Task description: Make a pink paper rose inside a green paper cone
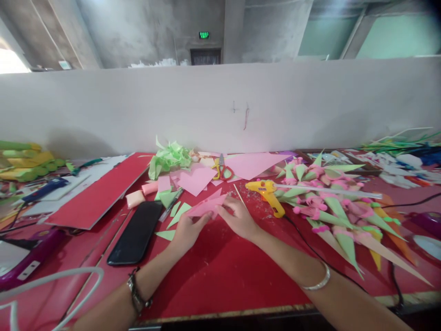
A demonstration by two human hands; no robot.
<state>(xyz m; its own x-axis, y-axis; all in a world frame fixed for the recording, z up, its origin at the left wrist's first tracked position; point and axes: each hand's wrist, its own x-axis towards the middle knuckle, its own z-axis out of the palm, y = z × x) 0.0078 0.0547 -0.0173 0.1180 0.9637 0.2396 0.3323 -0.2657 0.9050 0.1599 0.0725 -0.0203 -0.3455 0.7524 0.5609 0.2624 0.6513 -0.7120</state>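
Both my hands hold one sheet of pink paper (206,205) just above the red tabletop. My left hand (188,230) pinches its lower left side between thumb and fingers. On the right side, the thumb and fingers of my right hand (239,217) close on the paper's edge. Cut pieces of green paper (179,215) lie beside my left hand, with a craft knife (171,205) next to them. A thin wooden stick (238,193) rests behind my right hand. The yellow glue gun (272,195), with a clear glue stick in its back, lies to the right.
A black phone (136,233) lies left of my hands. Scissors (222,169), pink sheets (253,164) and crumpled green paper (171,158) are at the back. Paper cones (337,209) with pink trim pile up at right. A red board (103,191) lies at left.
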